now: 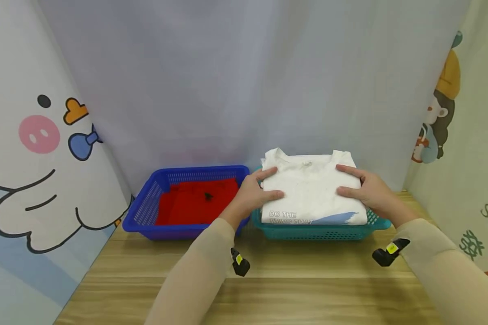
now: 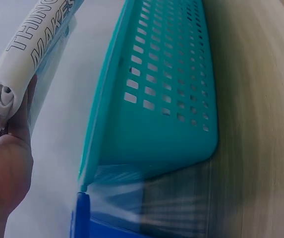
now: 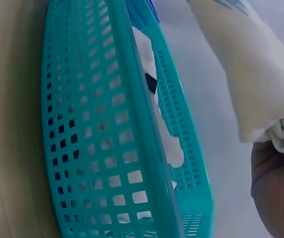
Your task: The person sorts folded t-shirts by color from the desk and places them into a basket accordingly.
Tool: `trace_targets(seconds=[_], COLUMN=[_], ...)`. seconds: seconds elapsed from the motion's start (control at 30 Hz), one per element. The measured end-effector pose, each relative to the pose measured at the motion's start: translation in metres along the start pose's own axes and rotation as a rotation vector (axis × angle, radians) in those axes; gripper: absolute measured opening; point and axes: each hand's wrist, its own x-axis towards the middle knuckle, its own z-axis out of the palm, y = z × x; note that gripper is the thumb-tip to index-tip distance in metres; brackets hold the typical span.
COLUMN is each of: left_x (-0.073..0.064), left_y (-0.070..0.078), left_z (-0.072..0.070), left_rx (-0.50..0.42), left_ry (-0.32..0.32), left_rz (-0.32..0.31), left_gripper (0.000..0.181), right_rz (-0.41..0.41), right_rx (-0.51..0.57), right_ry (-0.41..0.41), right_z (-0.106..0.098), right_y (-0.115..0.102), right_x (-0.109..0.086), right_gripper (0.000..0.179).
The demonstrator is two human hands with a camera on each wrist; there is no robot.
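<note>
A folded white T-shirt (image 1: 309,185) with printed lettering and a blue brush stroke is held level over the teal basket (image 1: 313,233). My left hand (image 1: 250,193) grips its left side, thumb on top and fingers underneath. On the opposite side my right hand (image 1: 370,192) grips it the same way. Both wrist views show the folded shirt (image 2: 20,64) raised above the basket's rim, its layers rolled at the ends. Inside the teal basket (image 3: 89,124), the right wrist view shows more white cloth (image 3: 167,141) with a small black patch.
Left of the teal basket stands a blue basket (image 1: 146,225) holding folded red cloth (image 1: 199,201) with a small dark mark. Both baskets sit on a wood-grain table (image 1: 293,293). A pale curtain (image 1: 236,81) hangs behind, and printed cartoon panels flank both sides.
</note>
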Motion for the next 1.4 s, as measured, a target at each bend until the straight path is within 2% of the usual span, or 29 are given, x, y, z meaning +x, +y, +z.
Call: trace_targets(seconds=[0.1, 0.37, 0.63, 0.87, 1.2, 1.4], left_x=[0.008, 0.017, 0.019, 0.023, 0.026, 0.025], left_y=[-0.006, -0.016, -0.027, -0.027, -0.030, -0.030], left_z=[0.004, 0.015, 0.022, 0.026, 0.029, 0.031], left_rx=[-0.020, 0.102, 0.116, 0.132, 0.135, 0.178], left_ry=[-0.003, 0.050, 0.072, 0.089, 0.088, 0.087], left_rz=[-0.009, -0.036, -0.082, -0.079, -0.098, -0.101], left_gripper=[0.073, 0.075, 0.076, 0.075, 0.077, 0.080], right_rz=[-0.002, -0.003, 0.045, 0.063, 0.092, 0.118], right_rx=[0.030, 0.008, -0.015, -0.120, -0.199, -0.224], right_ry=[-0.021, -0.055, -0.046, -0.017, -0.011, 0.004], right_z=[-0.002, -0.004, -0.001, -0.004, 0.001, 0.002], right_y=[0.007, 0.023, 0.029, 0.030, 0.033, 0.035], right_x=[0.009, 0.020, 0.021, 0.025, 0.029, 0.029], right_gripper=[0.076, 0.079, 0.083, 0.084, 0.087, 0.090])
